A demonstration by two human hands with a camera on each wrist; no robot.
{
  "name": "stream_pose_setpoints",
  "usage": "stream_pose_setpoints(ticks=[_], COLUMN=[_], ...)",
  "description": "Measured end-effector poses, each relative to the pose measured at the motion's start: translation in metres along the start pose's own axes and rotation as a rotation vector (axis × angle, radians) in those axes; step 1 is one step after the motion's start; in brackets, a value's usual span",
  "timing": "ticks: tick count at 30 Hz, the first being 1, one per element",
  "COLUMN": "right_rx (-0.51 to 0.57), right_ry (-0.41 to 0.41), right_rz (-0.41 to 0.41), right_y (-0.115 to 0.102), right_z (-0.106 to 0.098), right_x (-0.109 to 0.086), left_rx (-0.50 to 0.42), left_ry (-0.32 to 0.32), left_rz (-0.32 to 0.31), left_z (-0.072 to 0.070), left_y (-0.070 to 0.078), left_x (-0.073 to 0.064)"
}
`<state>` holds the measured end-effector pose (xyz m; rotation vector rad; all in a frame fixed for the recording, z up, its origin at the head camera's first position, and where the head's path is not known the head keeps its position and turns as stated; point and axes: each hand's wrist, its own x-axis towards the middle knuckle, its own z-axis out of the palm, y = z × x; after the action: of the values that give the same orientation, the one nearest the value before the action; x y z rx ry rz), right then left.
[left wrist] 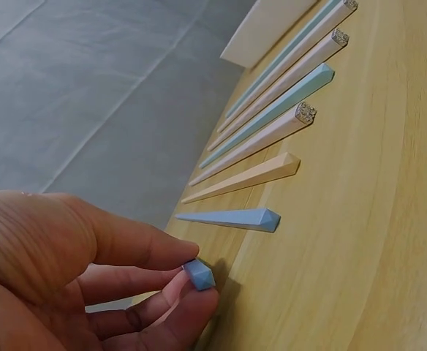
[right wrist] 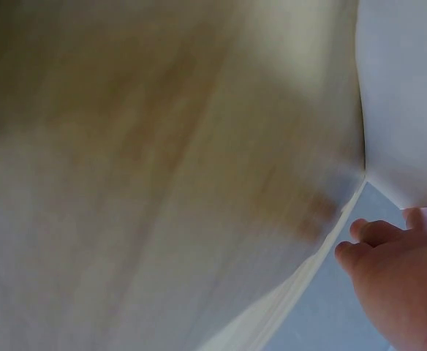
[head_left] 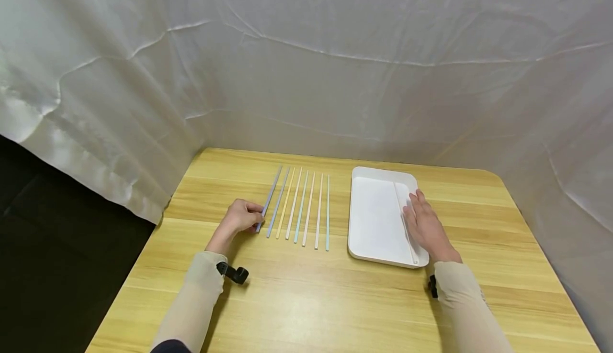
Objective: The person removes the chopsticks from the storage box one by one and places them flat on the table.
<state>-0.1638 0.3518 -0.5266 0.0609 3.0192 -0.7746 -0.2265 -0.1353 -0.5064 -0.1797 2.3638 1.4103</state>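
Observation:
My left hand (head_left: 243, 216) pinches the blue chopstick (left wrist: 200, 276) at the left end of a row, between thumb and fingers near its thick faceted end. Beside it on the table lie a second blue chopstick (left wrist: 235, 218), a yellow chopstick (left wrist: 250, 177) and several pale pink and mint-green ones. At the right, my right hand (head_left: 428, 229) lies along the right side of a white tray (head_left: 375, 220), fingers extended. One pale chopstick (head_left: 403, 217) lies lengthwise inside the tray, near that hand. In the right wrist view, the fingertips are partly hidden against the tray.
The wood-grain table (head_left: 306, 300) carries the row and the tray, which stands to the right of the row. Pale curtains (head_left: 335, 92) hang behind the table and at both sides. A dark area (head_left: 48, 246) lies beyond the table's left edge.

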Motion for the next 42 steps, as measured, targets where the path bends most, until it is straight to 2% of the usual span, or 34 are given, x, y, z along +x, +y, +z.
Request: stream_pose_setpoints(ticks=[18,25,36,42], right_rx=[0.012,0.012,0.013,0.017], right_ry=[-0.002,-0.002,-0.009,0.001], right_rz=[-0.004,-0.001,0.002,0.001], right_y=[0.0,0.001,0.0,-0.001], right_z=[0.002,0.001,-0.001,0.0], right_x=[0.0,0.0,-0.001,-0.001], left_rx=[0.057,0.066,0.039,0.049], left_ry=[0.067,0.077,0.063,0.096], left_rz=[0.024,0.036,0.014,0.066], left_z=[0.006,0.006,0.005,0.006], left_y=[0.0,-0.001,0.003,0.009], left_x=[-0.002,-0.002,-0.004,-0.006])
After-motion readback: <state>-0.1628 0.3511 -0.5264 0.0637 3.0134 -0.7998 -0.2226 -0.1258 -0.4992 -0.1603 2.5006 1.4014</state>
